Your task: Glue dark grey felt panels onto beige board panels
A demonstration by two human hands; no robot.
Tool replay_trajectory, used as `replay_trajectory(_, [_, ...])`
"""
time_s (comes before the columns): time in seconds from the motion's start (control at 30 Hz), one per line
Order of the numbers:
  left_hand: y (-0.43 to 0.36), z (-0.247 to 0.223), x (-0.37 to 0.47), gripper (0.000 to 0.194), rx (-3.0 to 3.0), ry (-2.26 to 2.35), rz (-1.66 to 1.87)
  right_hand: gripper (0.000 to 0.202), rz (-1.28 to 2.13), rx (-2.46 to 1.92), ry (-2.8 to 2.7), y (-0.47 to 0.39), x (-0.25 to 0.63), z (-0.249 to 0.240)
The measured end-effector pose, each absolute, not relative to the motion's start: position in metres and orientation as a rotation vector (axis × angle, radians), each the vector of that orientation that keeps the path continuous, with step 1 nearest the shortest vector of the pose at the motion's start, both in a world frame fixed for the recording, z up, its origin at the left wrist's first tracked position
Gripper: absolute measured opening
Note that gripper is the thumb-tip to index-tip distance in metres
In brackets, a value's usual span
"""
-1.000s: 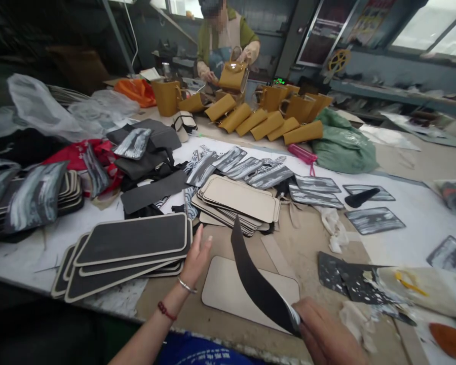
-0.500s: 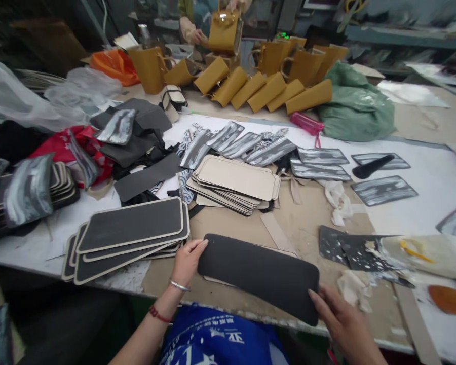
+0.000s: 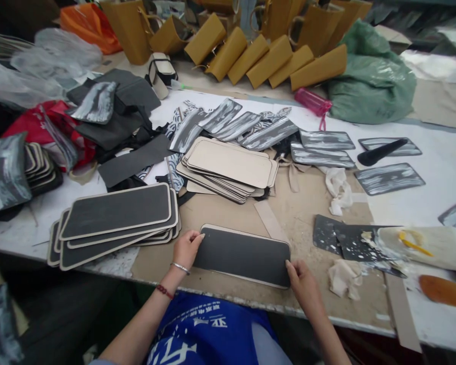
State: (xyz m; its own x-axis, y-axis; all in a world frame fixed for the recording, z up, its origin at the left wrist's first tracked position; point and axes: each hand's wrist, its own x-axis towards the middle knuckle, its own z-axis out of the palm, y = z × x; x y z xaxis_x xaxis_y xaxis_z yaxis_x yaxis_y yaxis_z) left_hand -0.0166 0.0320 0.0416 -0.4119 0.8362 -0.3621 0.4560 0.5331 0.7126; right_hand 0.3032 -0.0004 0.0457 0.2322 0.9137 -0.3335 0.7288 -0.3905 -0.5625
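A dark grey rounded rectangular panel (image 3: 243,256) lies over a slightly larger beige backing board (image 3: 251,234), whose rim peeks out along the edges. My left hand (image 3: 187,248) pinches the panel's far left corner between thumb and fingers. At the right end, my right hand (image 3: 303,280) grips the short edge, thumb on top. Left of these is a stack of dark panels with beige borders (image 3: 117,212). Just beyond sits a pile of bare beige boards (image 3: 230,162).
Grey-and-white streaked pieces (image 3: 390,178) lie behind and to the right, one under a black tool (image 3: 382,152). A glue-spattered dark board (image 3: 349,241), crumpled cloth (image 3: 344,279) and an orange-brown oval piece (image 3: 443,290) are at right. Mustard bag bodies (image 3: 271,61) line the back.
The dark panel, earlier tilted and raised at its right end, now lies flat and aligned over the beige board. My right hand has moved left and up with it; the view has tipped down.
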Motion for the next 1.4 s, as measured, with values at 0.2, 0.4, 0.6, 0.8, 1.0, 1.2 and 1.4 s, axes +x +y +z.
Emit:
replay_trajectory(0.2, [0.039, 0.038, -0.014, 0.023, 1.193, 2.117, 0.477, 0.042, 0.787, -2.246, -1.657, -0.010, 0.295, 0.040])
replay_trajectory(0.4, [0.037, 0.031, -0.013, 0.020, 1.256, 2.132, 0.503, 0.045, 0.740, -2.281, -1.703, -0.010, 0.298, 0.033])
replay_trajectory(0.6, [0.034, 0.027, -0.014, 0.018, 1.269, 2.132, 0.522, 0.050, 0.687, -2.345, -1.668, -0.010, 0.299, 0.025])
replay_trajectory(0.8, [0.031, 0.026, -0.017, 0.019, 1.296, 2.100, 0.535, 0.047, 0.551, -2.314, -1.666, -0.013, 0.291, 0.024])
replay_trajectory(1.0, [0.031, 0.022, -0.020, 0.019, 1.339, 2.112, 0.519, 0.040, 0.472, -2.376, -1.641, -0.015, 0.288, 0.019])
replay_trajectory(1.2, [0.031, 0.021, -0.019, 0.019, 1.383, 2.103, 0.512, 0.033, 0.422, -2.406, -1.604, -0.015, 0.288, 0.015])
replay_trajectory(1.4, [0.035, 0.024, -0.020, 0.019, 1.362, 2.071, 0.512, 0.032, 0.397, -2.410, -1.610, -0.014, 0.286, 0.016])
